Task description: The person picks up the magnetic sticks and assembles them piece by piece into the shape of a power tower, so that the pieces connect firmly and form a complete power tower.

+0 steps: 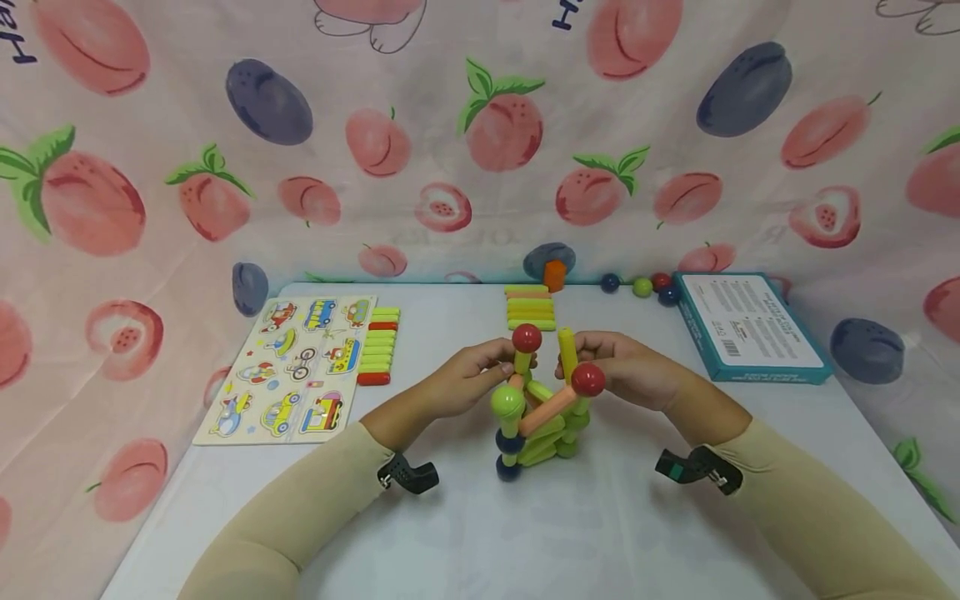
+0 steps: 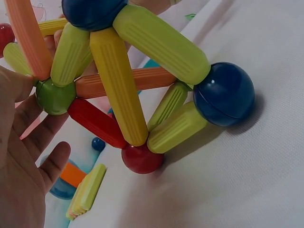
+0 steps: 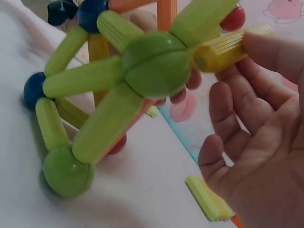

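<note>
A structure of magnetic sticks and balls (image 1: 547,417) stands on the table between both hands. My left hand (image 1: 468,379) holds its far left side; in the left wrist view, thumb and fingers are at a green ball (image 2: 56,96). With thumb and fingers, my right hand (image 1: 637,371) pinches a yellow stick (image 1: 567,350). In the right wrist view that yellow stick (image 3: 223,52) has its end close to a large green ball (image 3: 156,65); whether they touch I cannot tell. Red balls (image 1: 588,379) top the structure, and dark blue balls (image 1: 508,468) sit at its base.
A vehicle puzzle board (image 1: 288,367) lies at left, beside a row of green and red sticks (image 1: 378,346). Behind the structure are more sticks (image 1: 530,308) and an orange piece (image 1: 554,275). Loose balls (image 1: 642,287) and a teal box (image 1: 750,325) are at back right.
</note>
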The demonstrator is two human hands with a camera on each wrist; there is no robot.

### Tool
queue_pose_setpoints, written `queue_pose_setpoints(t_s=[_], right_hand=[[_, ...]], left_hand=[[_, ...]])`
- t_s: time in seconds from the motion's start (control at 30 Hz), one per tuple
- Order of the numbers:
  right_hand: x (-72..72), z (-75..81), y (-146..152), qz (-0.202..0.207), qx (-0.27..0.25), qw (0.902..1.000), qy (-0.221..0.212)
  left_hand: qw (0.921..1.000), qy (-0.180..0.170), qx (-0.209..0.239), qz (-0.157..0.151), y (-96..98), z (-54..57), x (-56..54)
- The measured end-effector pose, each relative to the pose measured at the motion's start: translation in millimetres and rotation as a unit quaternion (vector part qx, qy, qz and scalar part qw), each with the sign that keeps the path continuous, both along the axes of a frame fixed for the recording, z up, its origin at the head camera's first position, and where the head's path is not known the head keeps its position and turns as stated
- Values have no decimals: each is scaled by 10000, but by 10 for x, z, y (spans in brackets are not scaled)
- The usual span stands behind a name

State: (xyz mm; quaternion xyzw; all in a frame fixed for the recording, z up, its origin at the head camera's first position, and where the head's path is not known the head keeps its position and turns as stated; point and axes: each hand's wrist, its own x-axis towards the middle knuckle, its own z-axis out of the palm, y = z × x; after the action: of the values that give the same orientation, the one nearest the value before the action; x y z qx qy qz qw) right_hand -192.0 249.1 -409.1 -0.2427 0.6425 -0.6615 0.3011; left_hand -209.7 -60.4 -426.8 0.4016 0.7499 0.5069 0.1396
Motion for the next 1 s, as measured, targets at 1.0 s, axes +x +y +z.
queue_pose_setpoints(t_s=[1.0], right_hand=[[26, 151, -141, -86, 1368, 9897, 403]], left_hand=[[9999, -89, -88, -31, 4, 3, -5]])
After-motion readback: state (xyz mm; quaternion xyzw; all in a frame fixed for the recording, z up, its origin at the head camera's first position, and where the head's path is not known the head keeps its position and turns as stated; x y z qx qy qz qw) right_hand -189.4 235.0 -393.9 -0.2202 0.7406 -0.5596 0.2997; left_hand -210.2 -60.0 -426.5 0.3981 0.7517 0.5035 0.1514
